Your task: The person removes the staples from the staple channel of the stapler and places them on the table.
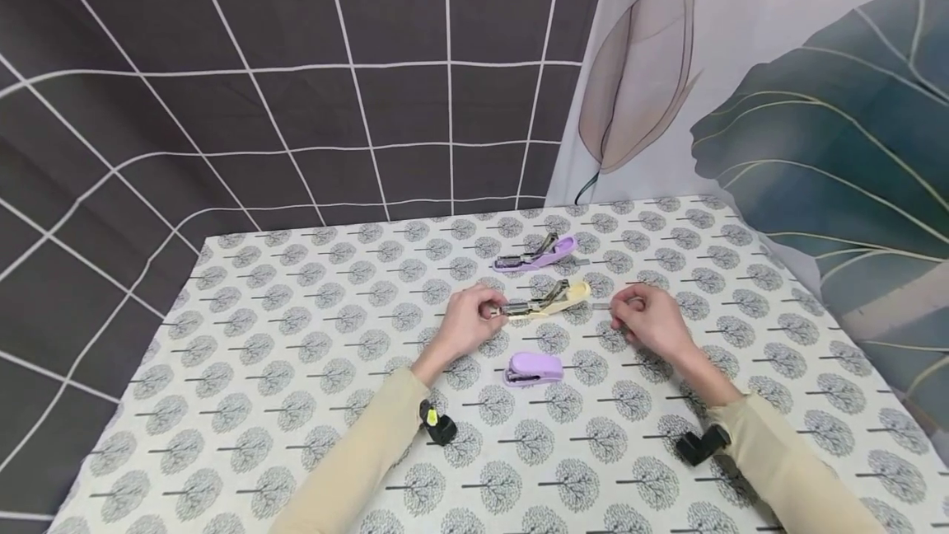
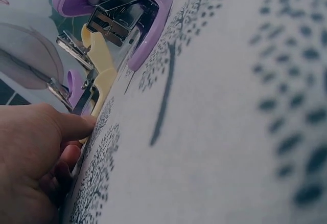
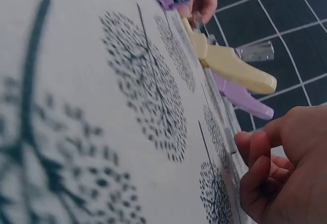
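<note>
A yellow stapler [image 1: 552, 301] lies with its top swung open and its metal parts exposed. My left hand [image 1: 470, 317] pinches its front end between thumb and fingers, and the left wrist view shows that thumb [image 2: 79, 126] against it. To the right of the stapler, my right hand [image 1: 652, 320] has curled fingers and pinches a small grey strip [image 1: 601, 306] that looks like a row of staples. The strip [image 3: 230, 140] also shows beside the fingertips in the right wrist view.
Behind the yellow stapler lies an opened purple stapler [image 1: 535, 255]; a small grey piece [image 1: 583, 261] is near its right end. A closed purple stapler [image 1: 535, 367] stands nearer me. The tree-print tablecloth [image 1: 296, 402] meets a dark gridded curtain [image 1: 400, 105] at the back.
</note>
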A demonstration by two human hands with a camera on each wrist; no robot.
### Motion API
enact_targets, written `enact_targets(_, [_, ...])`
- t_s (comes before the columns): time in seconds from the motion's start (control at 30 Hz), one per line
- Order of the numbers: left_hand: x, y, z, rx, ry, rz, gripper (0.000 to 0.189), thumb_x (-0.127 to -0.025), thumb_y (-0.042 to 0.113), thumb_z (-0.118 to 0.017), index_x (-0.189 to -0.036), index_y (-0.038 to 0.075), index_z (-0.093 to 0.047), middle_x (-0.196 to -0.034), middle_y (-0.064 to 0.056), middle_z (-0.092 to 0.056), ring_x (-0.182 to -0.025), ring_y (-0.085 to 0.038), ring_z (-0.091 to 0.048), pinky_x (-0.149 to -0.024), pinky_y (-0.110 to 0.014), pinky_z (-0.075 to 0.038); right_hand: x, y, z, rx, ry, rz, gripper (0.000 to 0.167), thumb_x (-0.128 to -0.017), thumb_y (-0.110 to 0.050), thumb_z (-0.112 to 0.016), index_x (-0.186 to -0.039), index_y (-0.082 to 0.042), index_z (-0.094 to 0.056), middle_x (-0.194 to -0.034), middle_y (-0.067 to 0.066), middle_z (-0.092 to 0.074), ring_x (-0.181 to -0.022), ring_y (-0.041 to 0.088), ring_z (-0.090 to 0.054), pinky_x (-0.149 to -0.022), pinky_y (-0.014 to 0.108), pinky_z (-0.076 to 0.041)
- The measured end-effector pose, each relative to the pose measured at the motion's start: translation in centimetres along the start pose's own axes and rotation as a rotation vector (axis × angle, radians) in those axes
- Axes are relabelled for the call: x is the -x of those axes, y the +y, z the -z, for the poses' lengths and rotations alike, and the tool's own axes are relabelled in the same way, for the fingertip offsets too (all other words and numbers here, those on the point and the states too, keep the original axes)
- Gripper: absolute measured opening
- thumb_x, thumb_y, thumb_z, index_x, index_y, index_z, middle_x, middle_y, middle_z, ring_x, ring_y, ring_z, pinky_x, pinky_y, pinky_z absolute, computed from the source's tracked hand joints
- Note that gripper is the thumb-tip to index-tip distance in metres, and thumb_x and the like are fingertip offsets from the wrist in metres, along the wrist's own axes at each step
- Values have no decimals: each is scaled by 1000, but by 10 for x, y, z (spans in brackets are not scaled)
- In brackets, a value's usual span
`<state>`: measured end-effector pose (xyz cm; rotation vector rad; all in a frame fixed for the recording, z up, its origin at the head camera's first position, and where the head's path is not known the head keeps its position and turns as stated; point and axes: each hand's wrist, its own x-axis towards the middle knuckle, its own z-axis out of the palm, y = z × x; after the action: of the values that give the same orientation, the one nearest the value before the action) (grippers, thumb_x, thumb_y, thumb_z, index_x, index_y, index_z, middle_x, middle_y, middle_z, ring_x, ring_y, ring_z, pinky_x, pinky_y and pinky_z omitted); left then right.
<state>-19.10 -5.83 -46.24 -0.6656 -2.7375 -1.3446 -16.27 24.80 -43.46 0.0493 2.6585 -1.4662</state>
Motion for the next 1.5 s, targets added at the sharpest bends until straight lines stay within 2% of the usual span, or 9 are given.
enact_targets(0.27, [2,-2,-1,103,16,52,31,-81,6,-81,-110,1,-71,-90,-3,-62,-74,-11,-54,-70,-24,-50,24,-20,-12,68,71,155,13,-95,-4,-63,-104,5,-65,-73,9,-68,-50,22,-59,-42,29,-49])
enact_targets(0.43, [17,4,6,148,59,49,34,-81,-3,-69,-115,0,-68,-100,-8,-64,-77,-14,-57,-74,-28,-52,42,-39,-27,124,2,374,15,-90,3,-66,-104,7,-65,-79,7,-67,-62,16,-61,-54,25,-52])
enact_targets(0.57, [41,17,14,128,-27,33,41,-75,-9,-63,-115,0,-66,-101,-7,-64,-79,-14,-58,-76,-30,-51,54,-52,-44,239,-118,590,29,-86,2,-71,-113,6,-63,-97,12,-64,-82,21,-63,-71,33,-57])
enact_targets(0.63, [52,23,15,113,-96,9,44,-74,-6,-66,-117,1,-64,-103,-6,-64,-79,-12,-58,-78,-30,-51,59,-58,-52,310,-151,639,37,-84,-3,-75,-118,2,-62,-106,13,-60,-89,24,-60,-75,38,-56])
enact_targets(0.8, [65,32,7,106,-165,-44,47,-75,7,-83,-118,3,-63,-104,-4,-64,-76,-10,-58,-73,-27,-50,61,-68,-69,442,-154,677,48,-80,-11,-82,-123,-9,-62,-109,8,-54,-93,20,-50,-75,36,-51])
enact_targets(1.0, [70,35,-4,29,-127,-51,36,-74,10,-88,-104,5,-69,-92,0,-63,-66,-8,-52,-61,-21,-47,61,-76,-81,497,-202,675,48,-80,-13,-83,-125,-12,-65,-106,6,-57,-94,22,-53,-78,40,-50])
enact_targets(1.23, [72,35,-5,-39,-102,-45,20,-76,10,-86,-93,5,-76,-84,3,-61,-65,-6,-50,-59,-20,-44,60,-77,-90,562,-215,711,37,-84,-9,-77,-120,-9,-68,-98,4,-61,-89,21,-57,-79,44,-52])
enact_targets(1.37, [71,33,-7,-32,-76,-67,18,-75,9,-86,-89,3,-76,-80,2,-61,-64,-4,-49,-59,-20,-44,60,-76,-89,544,-209,731,32,-87,-7,-75,-118,-7,-67,-99,3,-62,-92,23,-60,-82,44,-53])
enact_targets(1.5, [71,32,-8,3,-61,-67,19,-74,5,-86,-90,0,-76,-80,1,-62,-63,-1,-49,-56,-19,-46,60,-73,-79,412,-168,741,29,-86,4,-71,-113,-5,-65,-100,3,-64,-91,21,-61,-81,40,-56])
